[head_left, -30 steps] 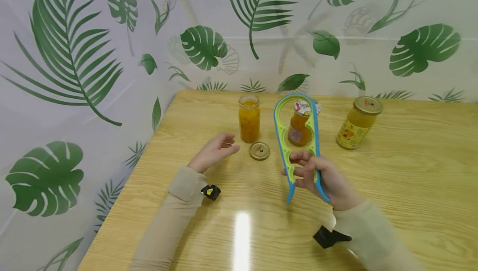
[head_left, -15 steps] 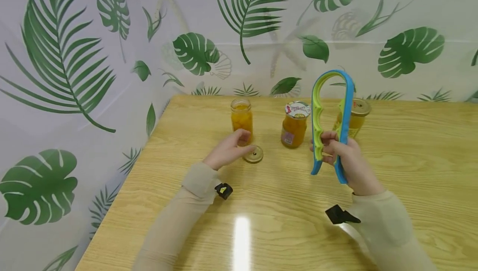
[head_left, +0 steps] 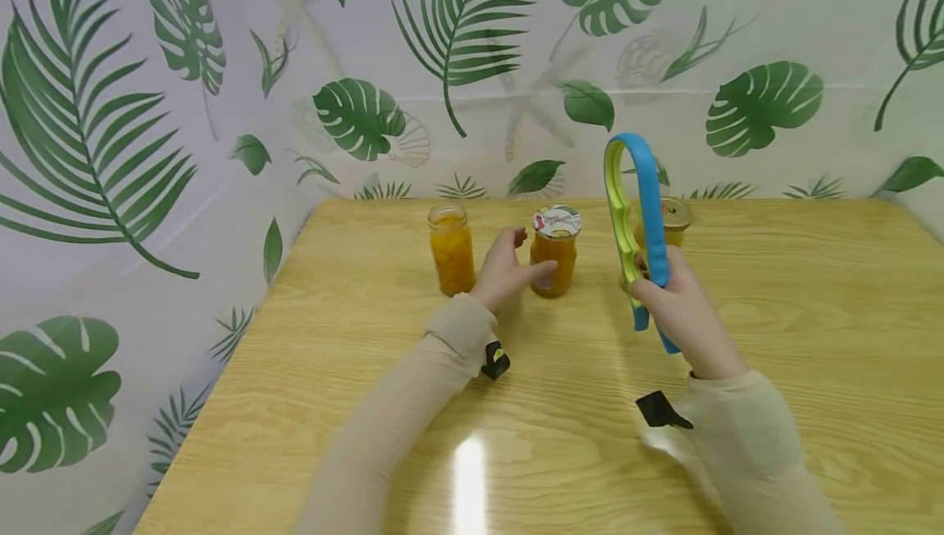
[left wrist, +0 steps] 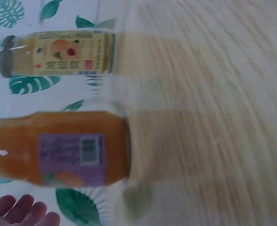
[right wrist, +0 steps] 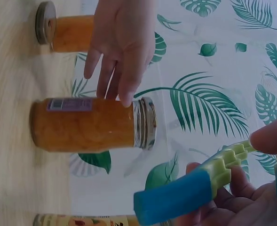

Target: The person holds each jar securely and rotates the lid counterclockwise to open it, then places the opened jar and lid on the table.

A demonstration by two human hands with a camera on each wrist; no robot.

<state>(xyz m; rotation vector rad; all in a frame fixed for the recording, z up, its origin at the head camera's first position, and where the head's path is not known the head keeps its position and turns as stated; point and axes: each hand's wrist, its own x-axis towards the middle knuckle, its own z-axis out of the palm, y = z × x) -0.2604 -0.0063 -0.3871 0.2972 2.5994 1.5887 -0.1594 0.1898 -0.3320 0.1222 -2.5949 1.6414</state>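
Observation:
My left hand reaches to the middle jar of orange preserve, which has a patterned lid and a purple label. Thumb and fingers are spread, and the thumb overlaps the jar's front in the head view. In the right wrist view the left hand's fingertips come right at the jar's side below its lid. Raised above the table on the right, my right hand grips a blue and green jar opener, a loop with notched inner edges. Its two ends point down toward me.
An open jar of orange fruit stands to the left; a gold lid lies in front of it, hidden by my left hand in the head view. Behind the opener is a lidded yellow jar with a peach label. A leaf-patterned backdrop borders the wooden table.
My left hand has moved right, past the open jar and gold lid, to the middle jar. The right hand lifted the jar opener to the right, and it has turned edge-on.

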